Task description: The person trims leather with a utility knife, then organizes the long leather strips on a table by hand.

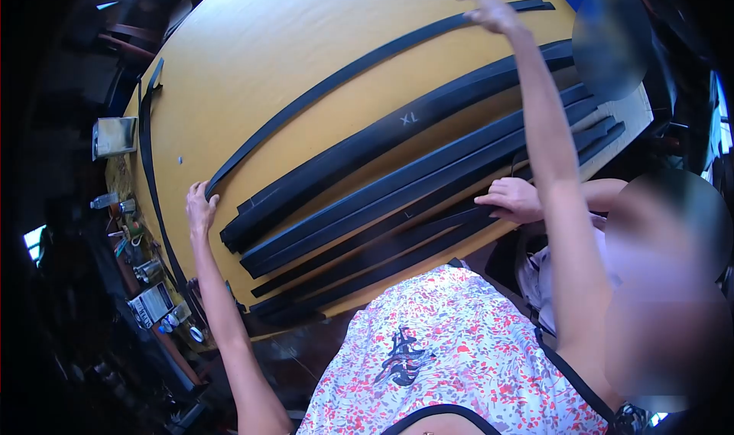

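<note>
A long thin black strip [336,79] lies stretched across a yellow-brown table [275,45]. My left hand [200,206] rests on the table at the strip's near left end, fingers pinching or pressing it. Far out to the right, my right hand [491,11] reaches to the strip's other end with fingers bent over it. Several wider black strips [397,171] lie in a stack below the thin one, one of them marked "XL" [410,118].
Another person's hand [514,198] rests on the stacked strips at the table's right edge. One more thin black strip [147,152] runs along the table's left edge. Bottles, tape and small tools [145,282] crowd a bench left of the table.
</note>
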